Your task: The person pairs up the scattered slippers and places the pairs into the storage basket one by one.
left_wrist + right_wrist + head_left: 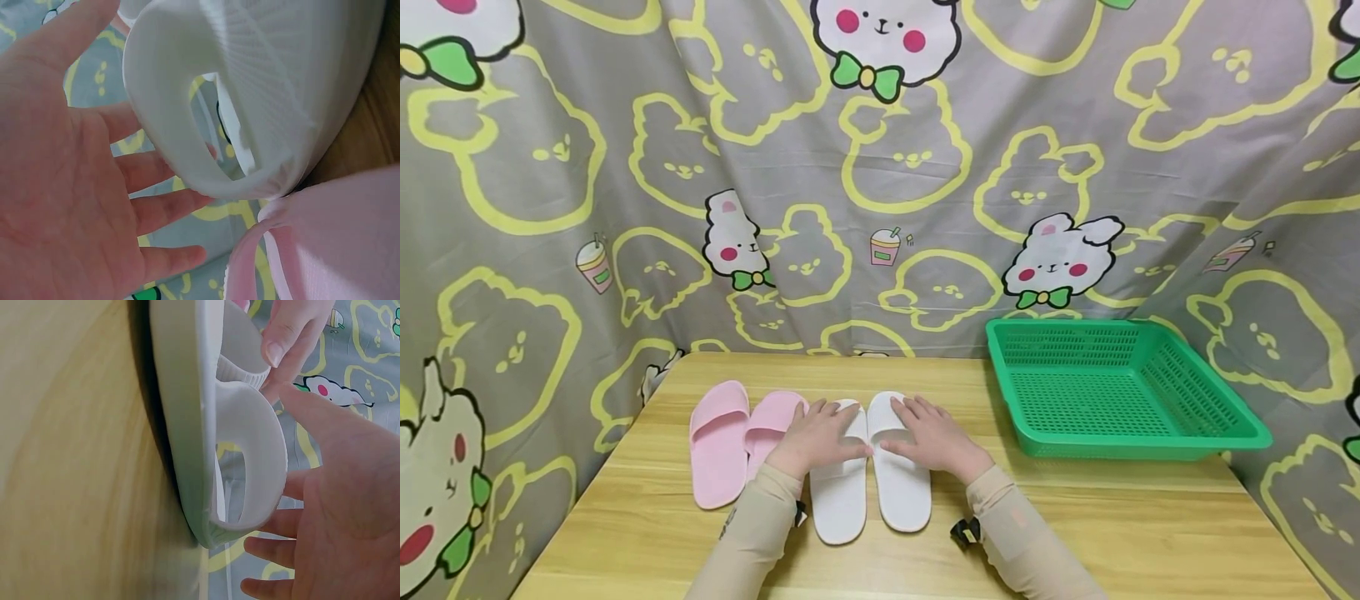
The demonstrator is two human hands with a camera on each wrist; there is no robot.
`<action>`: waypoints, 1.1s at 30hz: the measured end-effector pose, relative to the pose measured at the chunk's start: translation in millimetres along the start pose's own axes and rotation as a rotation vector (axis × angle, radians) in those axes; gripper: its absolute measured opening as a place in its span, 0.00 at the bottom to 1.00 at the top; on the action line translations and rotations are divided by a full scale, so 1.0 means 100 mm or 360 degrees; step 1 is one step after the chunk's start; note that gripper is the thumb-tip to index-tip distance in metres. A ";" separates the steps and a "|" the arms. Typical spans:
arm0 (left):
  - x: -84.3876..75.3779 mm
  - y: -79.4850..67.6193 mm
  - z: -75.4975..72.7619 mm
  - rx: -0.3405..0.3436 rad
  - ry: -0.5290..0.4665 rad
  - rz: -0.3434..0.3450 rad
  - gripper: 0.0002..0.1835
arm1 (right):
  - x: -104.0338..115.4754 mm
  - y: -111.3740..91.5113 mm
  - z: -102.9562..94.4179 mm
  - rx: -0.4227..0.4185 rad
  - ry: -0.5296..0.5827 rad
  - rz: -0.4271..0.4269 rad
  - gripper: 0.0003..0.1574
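Observation:
A pair of white slippers lies side by side on the table, toes toward the curtain. Over the strap of the left white slipper (pixel 838 512) is my left hand (pixel 823 437), fingers spread and fairly straight. My right hand (pixel 938 437) reaches over the right white slipper (pixel 904 496) in the same way. Seen from the left wrist, the fingers (pixel 165 212) extend past the outside of the strap (pixel 169 144). In the right wrist view, extended fingers lie along the other strap (pixel 265 456). Both thumbs point inward, close together between the straps.
Left of the white pair are a pink slipper (pixel 721 467) and a second pink slipper (pixel 767 417), partly hidden by my left hand and arm. A green plastic basket (pixel 1150 442) stands at the back right of the wooden table (pixel 1150 533). A patterned curtain (pixel 925 200) hangs behind.

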State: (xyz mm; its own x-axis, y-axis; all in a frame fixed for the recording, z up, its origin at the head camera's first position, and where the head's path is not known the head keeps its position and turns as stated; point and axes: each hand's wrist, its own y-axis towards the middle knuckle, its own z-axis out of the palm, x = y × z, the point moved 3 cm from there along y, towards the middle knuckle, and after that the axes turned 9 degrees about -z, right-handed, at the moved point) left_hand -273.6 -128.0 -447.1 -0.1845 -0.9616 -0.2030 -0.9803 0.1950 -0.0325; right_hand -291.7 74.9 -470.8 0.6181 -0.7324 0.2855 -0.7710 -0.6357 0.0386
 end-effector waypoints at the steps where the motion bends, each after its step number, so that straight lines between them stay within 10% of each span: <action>1: 0.00 0.00 0.00 0.0001 0.0007 -0.0004 0.43 | 0.00 0.00 0.00 -0.0006 -0.0001 -0.0008 0.52; 33: 0.04 0.07 0.05 -0.0075 0.0052 -0.0055 0.41 | -0.01 0.01 -0.04 -0.0163 -0.0110 -0.0025 0.44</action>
State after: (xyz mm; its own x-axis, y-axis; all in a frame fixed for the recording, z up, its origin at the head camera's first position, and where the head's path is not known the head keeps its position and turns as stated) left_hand -280.6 -129.9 -452.8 -0.1520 -0.9736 -0.1702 -0.9882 0.1530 0.0074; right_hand -293.4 75.9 -466.8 0.6365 -0.7401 0.2173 -0.7707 -0.6213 0.1414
